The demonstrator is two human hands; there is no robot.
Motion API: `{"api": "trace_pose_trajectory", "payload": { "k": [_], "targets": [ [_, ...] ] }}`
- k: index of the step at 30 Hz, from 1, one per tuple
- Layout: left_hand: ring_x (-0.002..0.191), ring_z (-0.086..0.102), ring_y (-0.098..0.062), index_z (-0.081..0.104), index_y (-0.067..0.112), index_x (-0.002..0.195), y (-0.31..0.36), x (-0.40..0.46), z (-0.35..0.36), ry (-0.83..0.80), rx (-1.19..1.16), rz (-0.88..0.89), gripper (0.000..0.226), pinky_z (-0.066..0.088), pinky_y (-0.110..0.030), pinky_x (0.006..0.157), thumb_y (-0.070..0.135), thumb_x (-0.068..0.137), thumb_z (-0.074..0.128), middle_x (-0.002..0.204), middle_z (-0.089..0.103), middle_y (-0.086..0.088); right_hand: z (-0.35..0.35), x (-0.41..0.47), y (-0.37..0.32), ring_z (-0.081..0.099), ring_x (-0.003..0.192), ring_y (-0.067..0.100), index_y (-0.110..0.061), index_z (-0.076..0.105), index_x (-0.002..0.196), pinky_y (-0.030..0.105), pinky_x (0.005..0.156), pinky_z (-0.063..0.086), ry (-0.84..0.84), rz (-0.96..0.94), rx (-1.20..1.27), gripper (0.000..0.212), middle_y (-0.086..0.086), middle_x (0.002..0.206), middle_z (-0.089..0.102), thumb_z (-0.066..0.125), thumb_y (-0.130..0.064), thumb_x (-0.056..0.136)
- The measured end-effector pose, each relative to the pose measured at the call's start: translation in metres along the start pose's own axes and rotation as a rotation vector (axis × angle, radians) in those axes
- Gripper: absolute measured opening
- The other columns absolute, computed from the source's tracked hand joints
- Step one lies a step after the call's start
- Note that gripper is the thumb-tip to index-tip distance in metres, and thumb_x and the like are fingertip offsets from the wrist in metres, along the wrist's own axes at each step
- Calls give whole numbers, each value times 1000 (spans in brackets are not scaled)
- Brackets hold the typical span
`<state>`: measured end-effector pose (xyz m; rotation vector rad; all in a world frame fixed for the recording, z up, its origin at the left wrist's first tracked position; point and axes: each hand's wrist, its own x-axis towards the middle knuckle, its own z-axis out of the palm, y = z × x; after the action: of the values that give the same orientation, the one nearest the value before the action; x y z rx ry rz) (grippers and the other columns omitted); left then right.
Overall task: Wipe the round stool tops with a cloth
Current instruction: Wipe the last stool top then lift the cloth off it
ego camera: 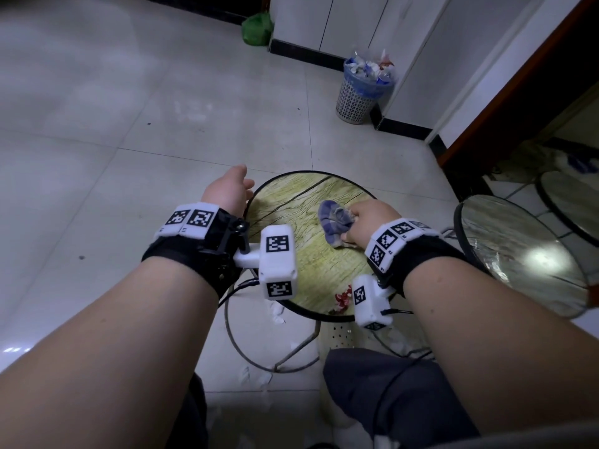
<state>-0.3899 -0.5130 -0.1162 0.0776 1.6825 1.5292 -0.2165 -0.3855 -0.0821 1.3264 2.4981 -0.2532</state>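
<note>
A round stool (301, 202) with a yellow-green wood-grain top and a black rim stands in front of me. My right hand (369, 223) grips a crumpled blue and white cloth (334, 222) and presses it on the top, right of its middle. My left hand (228, 192) rests on the stool's left rim; its fingers are hidden behind the hand. A second round stool (518, 251) with a shiny top stands to the right. The edge of a third stool (570, 202) shows behind it.
A small red and white scrap (343, 299) lies near the stool's front edge. A full waste basket (364, 89) stands by the white cabinet at the back. A green bag (257, 27) lies in the far corner. Pale floor tiles spread to the left. My knees are below the stool.
</note>
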Motion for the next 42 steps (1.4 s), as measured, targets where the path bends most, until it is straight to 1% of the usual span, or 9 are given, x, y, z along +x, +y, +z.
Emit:
{"api": "trace_pose_trajectory", "payload": {
  "k": [5,11,16,19,21,25,32,37,42],
  "targets": [
    [96,56,-14,64,16,106,-1,-10,3,17,5,33,38,38,-37,102,45,92,44,107,64,1,6,-18,4,57,85,26,-14,57,80,26,74,44,4,17,61,15,7,91,61,68,-23,82],
    [99,57,-19,65,18,100,-8,-23,5,14,64,60,37,40,-38,100,47,90,44,100,66,2,11,-36,6,57,86,27,-10,60,89,26,75,44,5,14,104,15,9,94,62,68,-21,83],
    [94,59,-19,64,20,86,-17,-39,5,-9,75,73,33,42,-36,92,46,90,46,97,68,2,17,-50,7,60,98,29,-12,64,106,29,83,48,9,16,117,24,9,107,63,67,-21,84],
    [91,60,-20,63,20,80,-25,-51,8,-22,80,79,32,44,-36,91,45,90,47,91,68,2,20,-59,9,61,93,28,-14,61,88,27,74,45,-15,26,131,11,7,94,61,67,-21,83],
    [89,60,-20,63,19,80,-29,-57,12,-35,98,83,33,44,-37,93,44,91,46,87,67,3,21,-64,10,58,84,27,-15,55,76,25,70,41,-18,25,124,15,6,86,58,67,-21,83],
    [86,59,-19,62,15,91,-38,-71,17,-70,139,85,32,43,-35,92,41,94,45,90,66,2,26,-76,13,56,81,25,-12,59,83,24,70,41,-16,28,121,12,7,86,59,67,-21,82],
    [81,60,-19,62,15,80,-49,-90,19,-73,117,33,33,45,-34,87,42,93,48,85,67,0,38,-92,22,57,83,25,-13,60,86,25,72,46,-25,8,130,11,7,86,60,64,-22,82],
    [79,62,-23,61,12,81,-54,-101,21,-95,21,-54,37,47,-39,97,41,95,44,84,67,-4,41,-105,28,58,83,25,-10,63,93,24,71,44,-5,-11,130,13,7,90,61,61,-21,85],
    [73,60,-20,58,12,79,-58,-111,21,-75,29,-78,38,41,-30,68,40,96,40,86,66,-4,40,-105,25,54,80,25,-8,63,94,25,72,43,-15,-16,100,15,9,88,57,55,-18,86]
  ]
}}
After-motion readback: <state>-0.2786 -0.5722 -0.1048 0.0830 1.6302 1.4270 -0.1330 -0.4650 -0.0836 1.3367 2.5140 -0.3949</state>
